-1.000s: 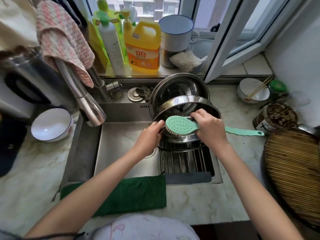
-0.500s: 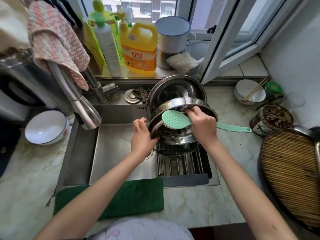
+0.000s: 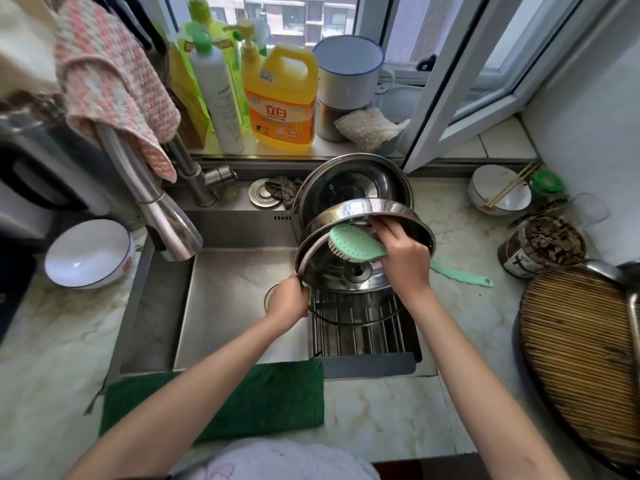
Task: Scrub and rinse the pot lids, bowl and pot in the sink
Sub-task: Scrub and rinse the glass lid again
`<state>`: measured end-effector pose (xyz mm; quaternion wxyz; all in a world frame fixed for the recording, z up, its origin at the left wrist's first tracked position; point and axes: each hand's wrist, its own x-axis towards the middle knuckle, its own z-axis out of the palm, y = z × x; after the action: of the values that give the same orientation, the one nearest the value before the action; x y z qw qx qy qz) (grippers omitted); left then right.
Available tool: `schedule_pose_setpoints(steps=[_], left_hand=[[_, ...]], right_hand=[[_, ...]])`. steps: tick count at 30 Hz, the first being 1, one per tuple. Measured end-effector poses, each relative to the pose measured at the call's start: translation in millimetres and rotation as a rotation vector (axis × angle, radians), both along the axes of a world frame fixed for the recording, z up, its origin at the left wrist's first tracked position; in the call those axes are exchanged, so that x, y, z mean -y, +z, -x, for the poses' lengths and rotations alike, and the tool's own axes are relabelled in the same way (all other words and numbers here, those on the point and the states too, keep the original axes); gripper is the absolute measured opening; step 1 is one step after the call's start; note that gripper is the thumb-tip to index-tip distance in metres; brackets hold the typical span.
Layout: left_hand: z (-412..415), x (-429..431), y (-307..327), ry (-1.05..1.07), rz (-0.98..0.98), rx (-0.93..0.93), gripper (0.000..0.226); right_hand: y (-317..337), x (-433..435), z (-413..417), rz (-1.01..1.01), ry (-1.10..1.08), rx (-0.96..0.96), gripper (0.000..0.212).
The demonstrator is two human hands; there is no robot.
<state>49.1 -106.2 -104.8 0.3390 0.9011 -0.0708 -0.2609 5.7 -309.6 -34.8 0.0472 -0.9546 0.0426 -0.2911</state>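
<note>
A steel pot lid (image 3: 349,278) is tilted over the sink's right side, its black knob facing me. My left hand (image 3: 287,301) grips the lid's lower left rim. My right hand (image 3: 403,252) holds a mint-green long-handled brush (image 3: 355,242), its bristles against the lid's upper face. Behind this lid a second steel lid (image 3: 349,181) leans at the sink's back. A wire rack (image 3: 360,327) lies under the lid in the sink (image 3: 235,306). A white bowl (image 3: 88,252) sits on the counter at left.
The faucet (image 3: 162,216) with a pink cloth (image 3: 110,84) hangs over the sink's left. Detergent bottles (image 3: 280,98) and an enamel mug (image 3: 348,76) stand on the sill. A green cloth (image 3: 263,400) lies at the front edge. A bowl with chopsticks (image 3: 498,192), a jar (image 3: 543,244) and a bamboo mat (image 3: 581,355) sit at right.
My left hand has slid down the lid's rim to its lower left edge. The brush head has moved right and up across the lid with my right hand.
</note>
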Motion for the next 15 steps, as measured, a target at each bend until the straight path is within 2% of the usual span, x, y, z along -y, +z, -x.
schedule_pose_setpoints(steps=[6, 9, 13, 15], left_hand=[[11.2, -8.1, -18.2, -0.009, 0.004, -0.127, 0.015], [16.8, -10.8, -23.1, 0.003, 0.006, -0.158, 0.015], [19.1, -12.9, -22.6, -0.003, 0.005, -0.187, 0.015], [20.7, -15.0, -20.2, -0.006, 0.014, -0.212, 0.016]], right_hand=[[-22.0, -11.3, 46.4, -0.215, -0.079, -0.120, 0.037], [-23.5, -14.8, 65.6, -0.338, -0.184, -0.185, 0.031], [-23.3, -9.2, 77.7, -0.566, -0.396, -0.534, 0.039], [-20.7, -7.2, 81.9, -0.683, -0.366, -0.687, 0.047]])
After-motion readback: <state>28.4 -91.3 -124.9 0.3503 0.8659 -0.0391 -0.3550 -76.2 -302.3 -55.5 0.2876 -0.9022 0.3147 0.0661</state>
